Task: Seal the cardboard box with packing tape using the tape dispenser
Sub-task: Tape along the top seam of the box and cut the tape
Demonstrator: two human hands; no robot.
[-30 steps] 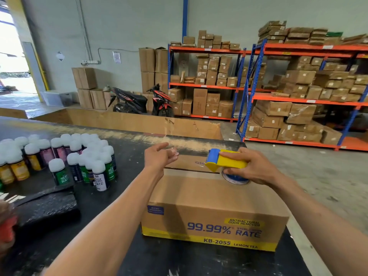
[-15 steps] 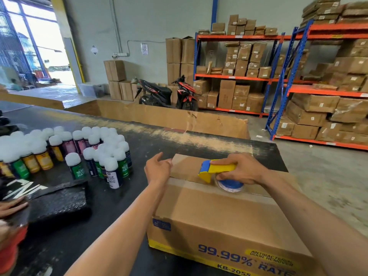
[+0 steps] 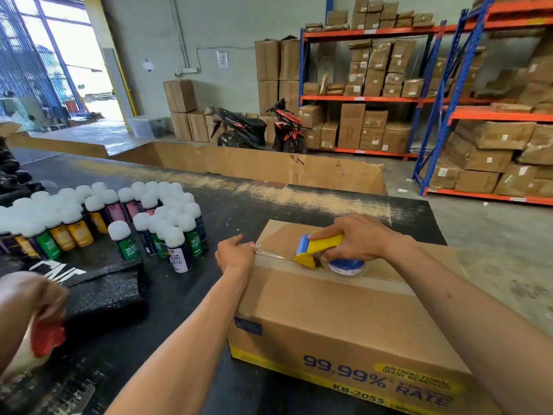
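Observation:
A closed brown cardboard box (image 3: 335,319) with blue and yellow print lies on the black table. My right hand (image 3: 359,238) grips the yellow and blue tape dispenser (image 3: 320,250), which rests on the box's top seam with its tape roll (image 3: 344,268) against the cardboard. A short strip of clear tape (image 3: 269,253) runs from the dispenser to the box's left edge. My left hand (image 3: 236,254) pinches the free end of that tape at the top left edge of the box.
Several white-capped spray bottles (image 3: 125,217) stand on the table (image 3: 167,301) left of the box. A black bubble-wrap sheet (image 3: 107,292) lies in front of them. Another person's hand (image 3: 33,307) holds something red and white at the far left. Shelves of cartons and a motorbike (image 3: 257,130) stand behind.
The dispenser has come down onto the box top and the tape end has been drawn to the left edge. My view has shifted closer and to the right.

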